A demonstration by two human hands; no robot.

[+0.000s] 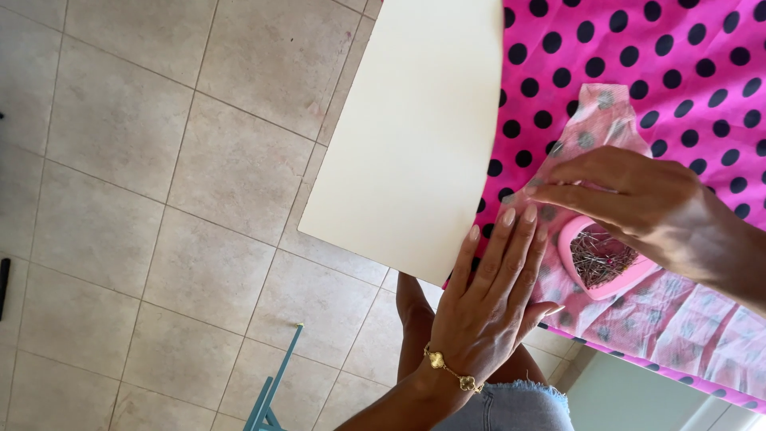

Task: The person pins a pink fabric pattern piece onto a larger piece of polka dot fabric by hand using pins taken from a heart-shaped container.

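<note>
Bright pink fabric with black polka dots (638,48) covers the right part of a cream table (415,128). A piece of thin translucent pattern paper (602,112) lies on the fabric. My left hand (495,295) rests flat, fingers together, on the table edge and the fabric's border, a gold bracelet at the wrist. My right hand (630,195) pinches the pattern paper with fingertips pointing left, just above a pink heart-shaped dish (598,259) full of metal pins. Whether a pin sits between the fingertips is not visible.
Beige floor tiles (144,223) fill the left side. A teal chair frame (271,387) stands at the bottom. My knees and frayed denim shorts (519,407) show below the table edge. A dark object (3,283) lies at the far left edge.
</note>
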